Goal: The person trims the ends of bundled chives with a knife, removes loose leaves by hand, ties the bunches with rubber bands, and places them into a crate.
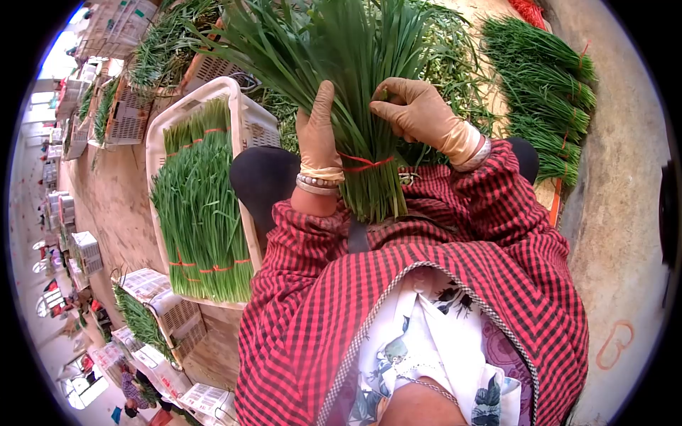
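A thick bunch of garlic chives stands upright over my lap, its cut ends pointing toward me. A red tie circles its lower part. My left hand is wrapped round the left side of the bunch, thumb up along the leaves. My right hand, gloved like the left, is at the bunch's right side with thumb and forefinger pinched together. A bit of green shows at those fingertips, too small to make out.
At my left, a white plastic crate holds several tied bunches of chives. More tied bunches lie in a row at my right. Loose leaves cover the ground ahead. Other crates stand farther left, with a person beyond.
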`<state>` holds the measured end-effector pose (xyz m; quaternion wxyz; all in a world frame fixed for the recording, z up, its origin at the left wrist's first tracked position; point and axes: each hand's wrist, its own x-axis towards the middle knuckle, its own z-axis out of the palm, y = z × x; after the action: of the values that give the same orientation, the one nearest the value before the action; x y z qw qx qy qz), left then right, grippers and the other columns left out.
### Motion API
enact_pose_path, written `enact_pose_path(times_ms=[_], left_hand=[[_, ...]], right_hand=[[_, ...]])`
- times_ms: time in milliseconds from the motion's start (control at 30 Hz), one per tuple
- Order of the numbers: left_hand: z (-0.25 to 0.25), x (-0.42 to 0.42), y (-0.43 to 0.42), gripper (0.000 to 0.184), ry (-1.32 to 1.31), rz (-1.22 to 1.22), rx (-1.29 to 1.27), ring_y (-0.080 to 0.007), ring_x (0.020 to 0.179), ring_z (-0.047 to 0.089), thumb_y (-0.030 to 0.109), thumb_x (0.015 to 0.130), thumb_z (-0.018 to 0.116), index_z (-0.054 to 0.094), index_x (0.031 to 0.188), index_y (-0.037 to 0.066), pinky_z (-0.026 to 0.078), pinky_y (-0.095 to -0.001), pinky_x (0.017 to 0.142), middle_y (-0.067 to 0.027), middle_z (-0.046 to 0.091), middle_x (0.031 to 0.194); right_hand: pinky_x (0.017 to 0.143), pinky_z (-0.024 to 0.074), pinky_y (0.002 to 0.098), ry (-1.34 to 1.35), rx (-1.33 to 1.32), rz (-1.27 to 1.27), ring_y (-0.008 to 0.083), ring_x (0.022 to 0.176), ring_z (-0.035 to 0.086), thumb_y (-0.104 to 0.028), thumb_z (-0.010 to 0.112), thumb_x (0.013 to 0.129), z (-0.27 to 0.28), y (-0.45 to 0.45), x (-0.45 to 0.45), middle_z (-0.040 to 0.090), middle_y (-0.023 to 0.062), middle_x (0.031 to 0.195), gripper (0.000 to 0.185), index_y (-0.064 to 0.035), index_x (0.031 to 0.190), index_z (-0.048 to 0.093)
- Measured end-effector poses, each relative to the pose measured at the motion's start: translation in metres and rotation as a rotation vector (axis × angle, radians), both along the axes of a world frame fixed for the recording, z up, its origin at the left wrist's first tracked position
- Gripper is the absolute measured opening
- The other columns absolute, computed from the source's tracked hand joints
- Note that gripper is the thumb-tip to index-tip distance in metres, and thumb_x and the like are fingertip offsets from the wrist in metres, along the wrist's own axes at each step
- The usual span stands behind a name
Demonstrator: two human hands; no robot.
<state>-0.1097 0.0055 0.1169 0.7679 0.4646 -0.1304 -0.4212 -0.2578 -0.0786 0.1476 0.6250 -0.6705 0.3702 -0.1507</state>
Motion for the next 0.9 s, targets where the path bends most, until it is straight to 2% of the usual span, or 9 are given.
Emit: enact_pose_path(times_ms=[133,233,267,367,400,500,667,733,900], left_hand=[[-0.004,0.012,0.004,0.046,0.157,-0.065,0.021,-0.0216,0.091,0.065,0.025,0.089,0.071,0.053,0.123,0.0,0.057,-0.036,0.075,-0.0101,0.063,0.111],[-0.022,0.022,-0.002,0.042,0.054,0.014,0.05,-0.0256,0.082,0.069,0.032,0.092,0.064,0.059,0.115,-0.003,0.06,-0.0375,0.071,-0.0151,0.067,0.103],[-0.026,0.024,-0.004,0.041,0.052,0.015,0.062,-0.0261,0.083,0.069,0.031,0.093,0.063,0.058,0.115,-0.003,0.06,-0.0378,0.072,-0.0153,0.067,0.103],[-0.027,0.031,-0.004,0.041,0.041,0.007,0.046,-0.0267,0.083,0.069,0.03,0.093,0.063,0.058,0.116,-0.004,0.06,-0.0383,0.072,-0.0156,0.067,0.104],[-0.027,0.031,-0.003,0.04,0.032,-0.008,0.02,-0.0269,0.083,0.069,0.029,0.093,0.063,0.058,0.116,-0.004,0.06,-0.0383,0.072,-0.0156,0.067,0.104],[-0.011,0.027,0.001,0.04,0.047,-0.039,0.015,-0.0238,0.087,0.067,0.028,0.092,0.065,0.058,0.117,-0.003,0.058,-0.0357,0.074,-0.0126,0.066,0.106],[-0.001,0.019,-0.002,0.041,-0.134,0.02,-0.084,-0.0183,0.089,0.063,0.028,0.091,0.068,0.059,0.117,-0.002,0.053,-0.0306,0.077,-0.0083,0.066,0.107],[-0.007,0.028,-0.006,0.04,-0.245,0.075,-0.029,-0.0164,0.09,0.061,0.028,0.092,0.068,0.06,0.115,-0.003,0.05,-0.0289,0.08,-0.007,0.066,0.107],[-0.012,0.038,-0.011,0.039,-0.294,0.138,0.007,-0.0158,0.089,0.059,0.028,0.092,0.067,0.061,0.115,-0.003,0.049,-0.029,0.081,-0.0064,0.066,0.104]], right_hand=[[0.049,0.0434,0.0259,0.009,0.005,-0.01,0.0082,0.055,0.054,-0.017,0.069,0.089,-0.003,0.005,0.001,0.06,0.0006,0.062,0.017,-0.0016,0.096,0.065],[0.049,0.042,0.0222,-0.171,-0.74,0.091,0.0046,0.056,0.055,-0.018,0.069,0.09,-0.008,0.015,0.001,0.058,-0.0007,0.059,0.015,-0.003,0.087,0.067],[0.049,0.042,0.0222,-0.172,-0.738,0.1,0.0046,0.056,0.055,-0.018,0.069,0.09,-0.003,0.019,-0.001,0.058,-0.0007,0.059,0.015,-0.003,0.087,0.067],[0.048,0.0443,0.0214,-0.185,-0.237,0.054,0.006,0.052,0.056,-0.016,0.068,0.091,0.011,0.023,-0.006,0.062,0.0011,0.062,0.014,-0.0026,0.091,0.068],[0.048,0.0443,0.0214,-0.183,-0.234,0.059,0.006,0.052,0.056,-0.016,0.068,0.091,0.012,0.021,-0.008,0.062,0.0011,0.062,0.014,-0.0026,0.091,0.068],[0.044,0.0462,0.022,-0.206,0.065,-0.042,0.009,0.05,0.059,-0.016,0.066,0.093,0.013,0.009,-0.013,0.064,0.0057,0.062,0.014,-0.0028,0.094,0.066],[0.043,0.0455,0.0222,-0.22,0.134,-0.073,0.0098,0.048,0.059,-0.018,0.065,0.093,0.01,-0.003,-0.021,0.066,0.0066,0.063,0.015,-0.0027,0.093,0.065],[0.042,0.0452,0.022,-0.219,0.079,-0.036,0.0093,0.047,0.059,-0.019,0.065,0.094,0.021,0.015,-0.025,0.066,0.0066,0.063,0.017,-0.0025,0.094,0.065],[0.041,0.0455,0.0216,-0.257,0.12,-0.037,0.0092,0.047,0.059,-0.018,0.063,0.095,0.045,0.029,-0.039,0.065,0.0055,0.062,0.016,-0.0025,0.093,0.065]])
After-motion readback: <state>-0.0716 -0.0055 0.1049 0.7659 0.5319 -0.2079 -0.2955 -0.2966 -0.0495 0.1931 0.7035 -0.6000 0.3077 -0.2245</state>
